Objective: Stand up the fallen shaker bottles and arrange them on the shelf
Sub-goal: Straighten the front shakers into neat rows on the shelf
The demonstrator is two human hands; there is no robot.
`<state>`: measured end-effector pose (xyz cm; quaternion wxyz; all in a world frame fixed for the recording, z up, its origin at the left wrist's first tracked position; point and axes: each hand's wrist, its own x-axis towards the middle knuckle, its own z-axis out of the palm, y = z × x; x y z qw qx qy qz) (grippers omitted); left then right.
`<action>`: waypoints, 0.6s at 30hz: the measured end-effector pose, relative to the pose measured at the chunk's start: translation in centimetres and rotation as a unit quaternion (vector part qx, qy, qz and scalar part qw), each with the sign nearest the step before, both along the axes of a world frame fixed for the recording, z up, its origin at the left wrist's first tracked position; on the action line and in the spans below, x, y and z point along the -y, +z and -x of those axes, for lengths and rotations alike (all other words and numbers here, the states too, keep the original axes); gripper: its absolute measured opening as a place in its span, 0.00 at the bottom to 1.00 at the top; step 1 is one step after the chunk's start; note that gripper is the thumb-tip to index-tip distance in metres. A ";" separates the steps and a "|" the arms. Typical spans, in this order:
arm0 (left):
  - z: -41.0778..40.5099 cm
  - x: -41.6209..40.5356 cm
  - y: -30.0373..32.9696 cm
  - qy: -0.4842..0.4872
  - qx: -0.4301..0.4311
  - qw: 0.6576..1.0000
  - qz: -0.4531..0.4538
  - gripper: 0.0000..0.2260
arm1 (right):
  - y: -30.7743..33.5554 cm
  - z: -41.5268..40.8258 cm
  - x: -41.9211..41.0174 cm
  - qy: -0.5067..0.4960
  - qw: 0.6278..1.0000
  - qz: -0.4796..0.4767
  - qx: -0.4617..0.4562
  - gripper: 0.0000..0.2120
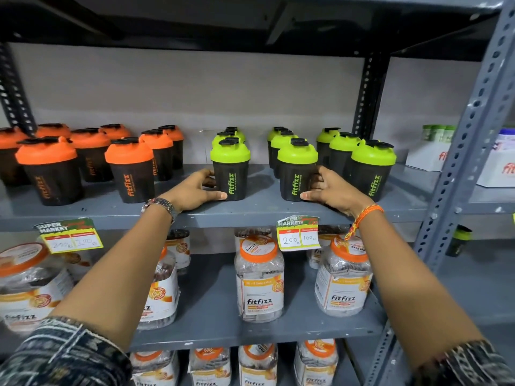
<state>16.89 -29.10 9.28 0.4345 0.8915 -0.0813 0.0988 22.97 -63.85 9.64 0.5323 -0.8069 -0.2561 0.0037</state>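
Two dark plastic shaker bottles with lime-green lids, left one (230, 168) and right one (297, 171), stand upright at the front edge of the grey metal shelf (250, 214); judged light, rigid, smooth-walled, best gripped low on the body. Left hand (195, 192) cups the left bottle's base, right hand (327, 190) the right's, fingers wrapped narrowly round each, both arms extended forward.

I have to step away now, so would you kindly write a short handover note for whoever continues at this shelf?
Left hand: wrapped round the front bottle of the left green-lidded row.
Right hand: wrapped round the front bottle of the middle green-lidded row.
Both bottles stand upright on the shelf.
Done: all visible orange-lidded bottles and green ones stand in rows.
Left: even out the green rows' spacing; a dark bottle outside the rack post may need shelving.
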 end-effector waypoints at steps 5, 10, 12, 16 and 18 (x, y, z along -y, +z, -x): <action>0.3 -0.5 -0.6 -0.006 0.017 1.000 -0.024 0.27 | -0.1 0.6 0.1 -0.011 1.000 -0.015 0.013 0.31; 0.7 -0.5 -0.4 -0.018 0.021 0.999 -0.032 0.28 | 0.0 0.8 0.3 -0.004 1.000 -0.017 0.007 0.30; 0.9 -0.1 -0.3 -0.023 0.020 0.999 -0.030 0.27 | 0.0 1.0 0.3 -0.002 1.000 -0.017 0.002 0.29; 1.0 0.1 -0.3 -0.027 0.014 0.999 -0.025 0.26 | 0.0 1.0 0.2 -0.003 1.000 -0.010 -0.005 0.28; 1.1 0.2 -0.3 -0.029 0.015 0.999 -0.022 0.25 | 0.1 1.0 0.2 -0.005 1.000 -0.007 -0.006 0.28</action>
